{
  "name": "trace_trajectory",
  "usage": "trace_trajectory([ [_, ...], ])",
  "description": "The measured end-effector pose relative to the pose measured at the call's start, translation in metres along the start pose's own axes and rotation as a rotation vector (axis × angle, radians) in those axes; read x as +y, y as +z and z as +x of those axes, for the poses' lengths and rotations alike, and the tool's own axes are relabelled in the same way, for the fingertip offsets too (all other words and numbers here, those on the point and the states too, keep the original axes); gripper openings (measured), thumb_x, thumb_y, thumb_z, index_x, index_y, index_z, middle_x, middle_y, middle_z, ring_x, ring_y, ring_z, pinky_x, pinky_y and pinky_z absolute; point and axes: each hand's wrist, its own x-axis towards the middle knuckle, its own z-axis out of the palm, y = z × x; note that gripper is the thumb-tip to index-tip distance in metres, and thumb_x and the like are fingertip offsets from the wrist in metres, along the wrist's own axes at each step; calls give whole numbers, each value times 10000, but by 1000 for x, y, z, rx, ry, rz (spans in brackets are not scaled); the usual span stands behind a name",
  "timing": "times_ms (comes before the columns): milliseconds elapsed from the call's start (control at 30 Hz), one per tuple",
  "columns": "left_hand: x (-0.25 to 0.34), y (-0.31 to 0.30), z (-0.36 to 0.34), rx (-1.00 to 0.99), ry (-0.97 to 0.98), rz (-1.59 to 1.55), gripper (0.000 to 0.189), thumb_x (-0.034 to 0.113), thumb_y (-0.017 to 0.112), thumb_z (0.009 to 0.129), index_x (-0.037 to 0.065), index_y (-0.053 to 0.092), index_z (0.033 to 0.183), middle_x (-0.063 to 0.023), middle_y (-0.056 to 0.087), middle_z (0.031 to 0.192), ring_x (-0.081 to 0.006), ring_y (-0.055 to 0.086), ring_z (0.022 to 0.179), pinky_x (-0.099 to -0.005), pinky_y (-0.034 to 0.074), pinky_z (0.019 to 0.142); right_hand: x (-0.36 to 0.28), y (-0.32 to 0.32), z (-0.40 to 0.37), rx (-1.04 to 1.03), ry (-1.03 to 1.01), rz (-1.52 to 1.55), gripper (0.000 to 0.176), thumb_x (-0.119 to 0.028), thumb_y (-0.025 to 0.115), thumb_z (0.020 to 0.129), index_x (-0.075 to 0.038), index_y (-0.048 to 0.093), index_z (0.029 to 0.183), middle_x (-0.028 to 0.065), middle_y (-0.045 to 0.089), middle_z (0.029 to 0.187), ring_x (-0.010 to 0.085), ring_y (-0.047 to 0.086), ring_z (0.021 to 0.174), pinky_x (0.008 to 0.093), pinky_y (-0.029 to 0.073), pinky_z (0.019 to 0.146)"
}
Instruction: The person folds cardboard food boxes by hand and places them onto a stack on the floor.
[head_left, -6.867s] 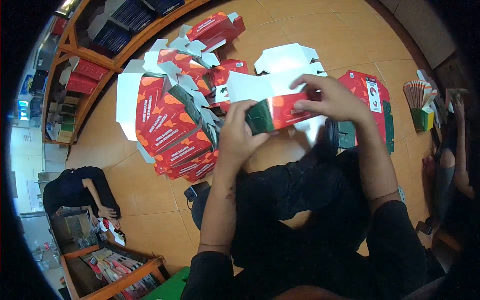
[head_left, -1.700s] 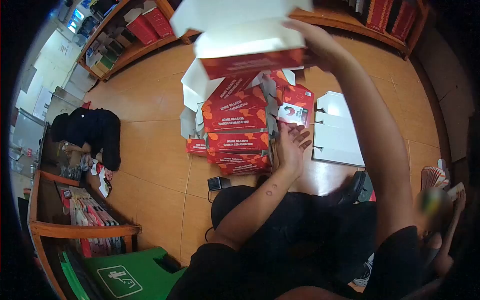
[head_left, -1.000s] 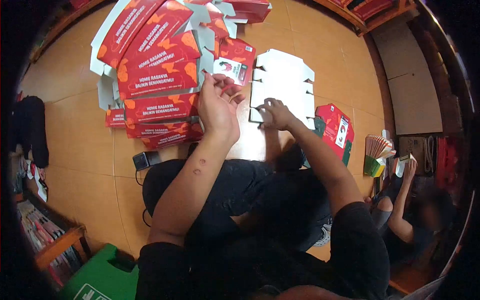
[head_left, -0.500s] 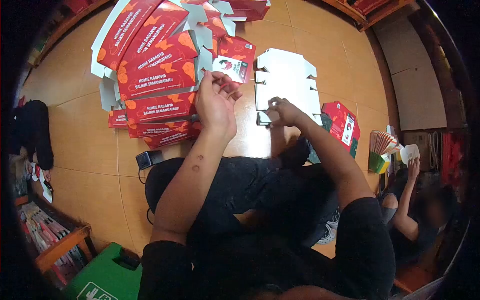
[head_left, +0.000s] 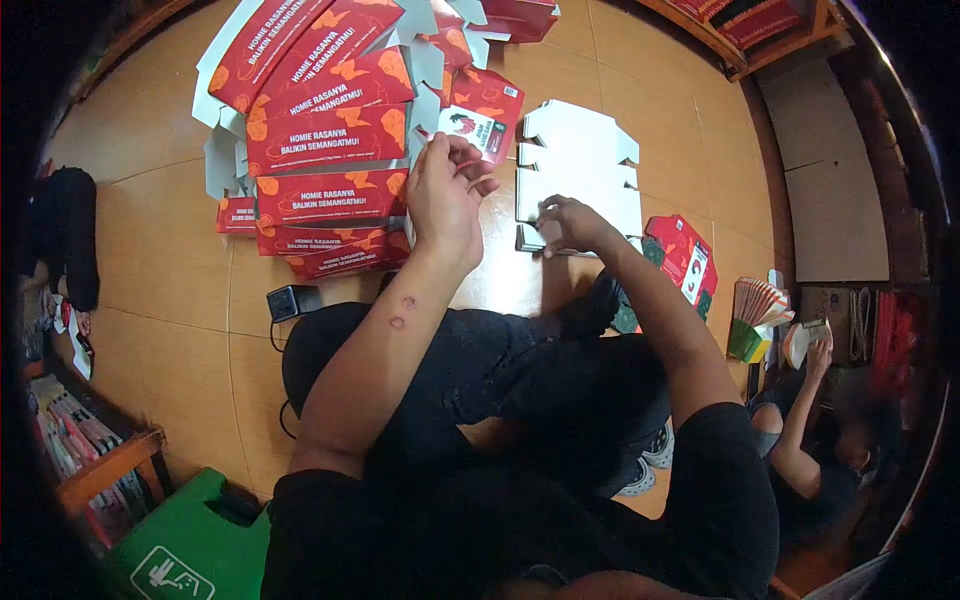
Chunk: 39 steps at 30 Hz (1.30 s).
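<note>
My left hand (head_left: pixel 450 200) is raised beside the right ends of the red boxes, palm turned inward and fingers loosely curled but apart. Thin red and orange bands cross its fingers. Close by it are a folded red box (head_left: pixel 330 137) with "Homie Rasanya" print and a red carton panel (head_left: pixel 490 105) with a white label. My right hand (head_left: pixel 575 225) rests at the lower left corner of a stack of flat white carton blanks (head_left: pixel 580 150), thumb and fingers bent and spread over the edge.
Several more folded red boxes (head_left: pixel 330 200) fan out at the left. A red flat carton (head_left: pixel 685 260) lies right of my knee. A person (head_left: pixel 800 450) sits at the right, holding a paper piece beside striped cartons (head_left: pixel 755 320). A green case (head_left: pixel 190 540) stands lower left.
The view has shifted slightly. My left hand stays near the boxes with its fingers still curled, and my right hand keeps its place at the white stack, fingers bent a little more.
</note>
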Motion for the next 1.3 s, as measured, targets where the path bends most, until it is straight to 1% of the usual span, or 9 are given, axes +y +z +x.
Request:
trace_trajectory([
  [300, -2, -2, 4, -5, -6, 0, 179, 305, 528, 966, 140, 538, 898, 6, 524, 822, -135, 534, 758, -325, 439, 706, 22, 23, 9, 154, -24, 233, 509, -486, 769, 677, -58, 687, 940, 193, 658, 1070, 346, 627, 1000, 394, 502, 882],
  [433, -1, 2, -2, -30, 9, 6, 182, 299, 534, 963, 128, 541, 901, 9, 525, 824, -131, 533, 773, -314, 444, 696, 0, -17, -10, 182, 211, 130, 226, -251, 594, 835, -60, 685, 913, 202, 663, 1024, 384, 636, 908, 465, 499, 828],
  [600, -2, -1, 3, -127, 149, 255, 159, 236, 573, 945, 79, 557, 959, -24, 555, 910, -144, 560, 833, -328, 479, 725, -36, -99, -60, 1053, 426, 142, 154, -52, 569, 812, -108, 641, 936, 113, 654, 938, 325, 614, 956, 499, 403, 871],
  [700, 5, 10, -6, -487, 972, 1167, 466, 200, 734, 802, 55, 541, 1201, -171, 520, 1229, -333, 513, 1175, -473, 410, 1007, -73, -120, -90, 1214, 215, -74, 201, -42, 602, 802, -123, 593, 986, 62, 596, 1032, 278, 521, 1078, 468, 298, 993],
  [800, 13, 31, -37, -530, 1214, 1718, 617, 227, 759, 772, 52, 493, 1301, -219, 426, 1385, -381, 382, 1326, -514, 320, 1089, -88, -106, -102, 1280, 2, 135, 136, -87, 567, 855, -67, 564, 990, 119, 574, 1014, 306, 506, 1064, 471, 282, 1019],
  [867, 7, 27, -41, -625, 1032, 1865, 620, 235, 752, 765, 60, 510, 1308, -196, 399, 1436, -408, 285, 1393, -564, 192, 1142, -88, -83, -97, 1303, -87, 340, 114, -123, 525, 879, -33, 539, 946, 138, 564, 1000, 315, 502, 1037, 477, 280, 1029],
  [1000, -4, 12, -34, -913, 400, 1689, 280, 268, 673, 884, -10, 668, 912, -87, 650, 681, -267, 660, 679, -376, 498, 650, -93, -82, -91, 1351, -169, 411, 153, -170, 476, 922, -26, 502, 878, 127, 532, 930, 302, 503, 924, 451, 319, 990],
  [1100, -14, 6, -28, -1054, -34, 1472, 328, 322, 619, 950, -1, 659, 991, -38, 634, 729, -102, 597, 667, -298, 488, 619, -89, -73, -80, 1440, -197, 628, 199, -195, 457, 955, -27, 485, 851, 132, 524, 913, 282, 494, 861, 400, 366, 885],
  [1300, -47, -7, -23, -748, -523, 945, 361, 344, 575, 980, 26, 609, 1149, -30, 665, 942, -132, 605, 737, -273, 495, 656, -83, -76, -86, 1234, -223, 1184, 336, -303, 372, 1029, -15, 501, 913, 58, 488, 909, 155, 446, 905, 277, 333, 876],
])
